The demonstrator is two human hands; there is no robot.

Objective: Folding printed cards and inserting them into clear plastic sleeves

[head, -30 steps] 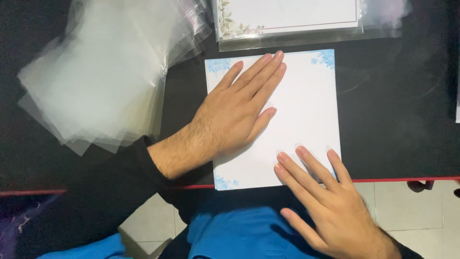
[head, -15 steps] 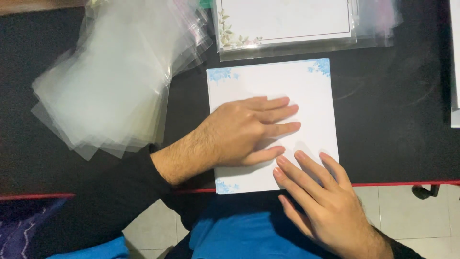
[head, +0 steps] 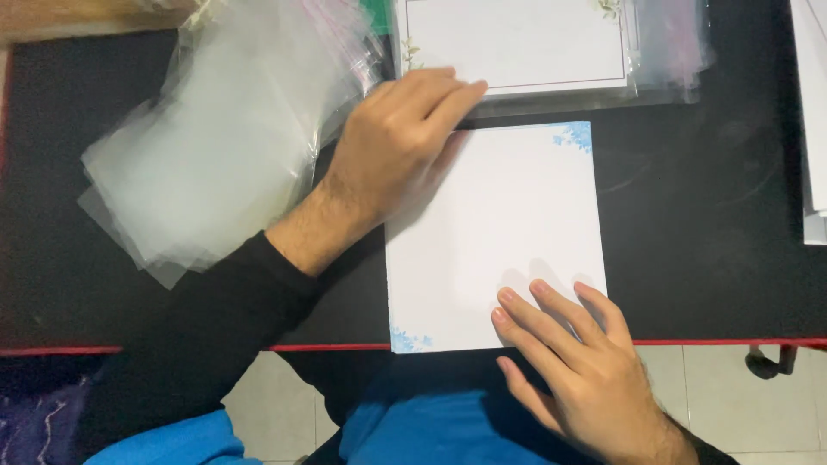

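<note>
A stack of white paper sheets (head: 508, 215) with small blue flower corners lies on the black table (head: 706, 258), its near edge at the table's front rim. My right hand (head: 573, 362) rests flat on the stack's near right part, fingers spread, holding nothing. My left hand (head: 396, 138) hovers over the stack's far left corner, fingers loosely curled and pointing toward a bagged pile of bordered white sheets (head: 517, 43). Whether its fingertips touch that pile or the stack I cannot tell.
A loose heap of clear plastic sleeves (head: 207, 155) covers the table's left side. More white paper (head: 814, 129) lies at the right edge. The table has a red front rim (head: 732, 343), with tiled floor below.
My left hand has lifted off the middle of the sheet stack and moved toward its far left corner. My right hand has stayed on the near right part.
</note>
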